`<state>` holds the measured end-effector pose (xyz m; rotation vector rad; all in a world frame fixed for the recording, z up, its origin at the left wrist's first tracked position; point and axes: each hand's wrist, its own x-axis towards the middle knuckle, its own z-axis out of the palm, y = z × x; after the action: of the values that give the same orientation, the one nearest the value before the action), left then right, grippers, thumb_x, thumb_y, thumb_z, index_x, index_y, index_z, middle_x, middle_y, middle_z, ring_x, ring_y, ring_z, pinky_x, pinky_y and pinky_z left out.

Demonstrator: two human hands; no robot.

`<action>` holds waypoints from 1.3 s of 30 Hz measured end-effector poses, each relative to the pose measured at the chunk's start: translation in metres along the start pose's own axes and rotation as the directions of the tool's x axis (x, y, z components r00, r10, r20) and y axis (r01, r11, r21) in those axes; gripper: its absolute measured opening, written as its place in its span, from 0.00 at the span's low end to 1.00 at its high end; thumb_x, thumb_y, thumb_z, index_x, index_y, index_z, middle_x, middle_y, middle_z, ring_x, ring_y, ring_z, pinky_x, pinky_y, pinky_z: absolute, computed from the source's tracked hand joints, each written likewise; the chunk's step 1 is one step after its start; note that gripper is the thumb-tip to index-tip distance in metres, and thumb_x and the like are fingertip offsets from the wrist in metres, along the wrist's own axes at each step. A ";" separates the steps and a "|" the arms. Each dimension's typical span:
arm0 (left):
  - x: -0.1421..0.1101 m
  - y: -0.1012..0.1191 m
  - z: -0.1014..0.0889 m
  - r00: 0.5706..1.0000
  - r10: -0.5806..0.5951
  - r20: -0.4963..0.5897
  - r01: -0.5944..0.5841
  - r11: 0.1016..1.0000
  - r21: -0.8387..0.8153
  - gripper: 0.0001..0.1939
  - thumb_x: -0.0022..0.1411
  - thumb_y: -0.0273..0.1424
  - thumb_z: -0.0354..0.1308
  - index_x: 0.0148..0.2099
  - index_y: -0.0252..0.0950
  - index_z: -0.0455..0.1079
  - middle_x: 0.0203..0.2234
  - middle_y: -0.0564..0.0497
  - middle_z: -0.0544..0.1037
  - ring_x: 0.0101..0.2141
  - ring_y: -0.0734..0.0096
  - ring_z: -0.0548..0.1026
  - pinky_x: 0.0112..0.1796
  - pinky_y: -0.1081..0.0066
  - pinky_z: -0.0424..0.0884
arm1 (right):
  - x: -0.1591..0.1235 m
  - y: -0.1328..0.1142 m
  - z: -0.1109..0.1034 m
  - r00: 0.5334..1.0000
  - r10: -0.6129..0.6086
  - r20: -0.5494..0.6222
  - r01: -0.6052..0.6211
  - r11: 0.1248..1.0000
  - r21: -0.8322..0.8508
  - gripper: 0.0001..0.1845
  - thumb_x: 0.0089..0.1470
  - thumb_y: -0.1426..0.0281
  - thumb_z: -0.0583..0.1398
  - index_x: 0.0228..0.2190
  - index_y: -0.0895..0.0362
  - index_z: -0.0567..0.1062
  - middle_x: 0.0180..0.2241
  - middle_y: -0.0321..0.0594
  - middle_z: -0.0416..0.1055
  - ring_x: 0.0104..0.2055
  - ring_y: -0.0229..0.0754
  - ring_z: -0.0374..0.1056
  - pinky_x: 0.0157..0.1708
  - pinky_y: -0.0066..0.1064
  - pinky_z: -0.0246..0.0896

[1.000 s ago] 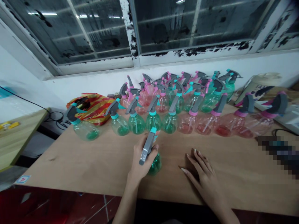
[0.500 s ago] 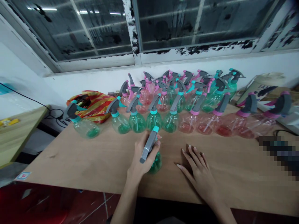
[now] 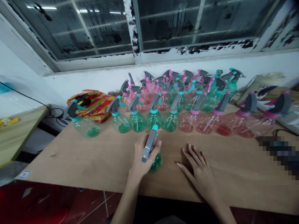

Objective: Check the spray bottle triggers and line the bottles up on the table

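Observation:
A green spray bottle (image 3: 157,163) with a grey and turquoise trigger head stands near the middle front of the table. Around its neck my left hand (image 3: 141,155) is closed, and the fingers on the far side are partly hidden behind the head. To the right, my right hand (image 3: 198,172) lies flat on the wooden table (image 3: 93,161) with its fingers spread, holding nothing. Just beyond my left hand runs a row of spray bottles, green ones (image 3: 137,121) on the left and pink ones (image 3: 187,123) on the right.
More spray bottles (image 3: 163,101) crowd against the wall under the window. A single green bottle (image 3: 85,126) stands at the left, beside a red and yellow plastic bag (image 3: 100,104). At the back right is a beige bag (image 3: 259,88). A red stool (image 3: 35,202) is at lower left.
The trigger head in my left hand has turned and shifted very slightly. My right hand and the other bottles stay where they were.

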<state>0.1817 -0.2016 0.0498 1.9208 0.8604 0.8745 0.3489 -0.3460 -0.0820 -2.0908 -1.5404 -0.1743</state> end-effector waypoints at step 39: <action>0.005 -0.003 0.000 0.998 0.059 -0.003 -0.059 0.998 0.009 0.14 0.62 0.37 0.56 0.50 0.43 0.71 0.39 0.46 0.78 0.39 0.61 0.79 0.43 0.61 0.74 | -0.001 0.002 0.001 0.999 -0.024 -0.026 0.023 1.000 -0.020 0.34 0.60 0.48 0.48 0.58 0.57 0.65 0.62 0.49 0.58 0.66 0.54 0.49 0.61 0.54 0.46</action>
<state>0.1834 -0.1968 0.0485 1.9612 0.8143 0.9102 0.3506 -0.3468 -0.0842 -2.0780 -1.5546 -0.2250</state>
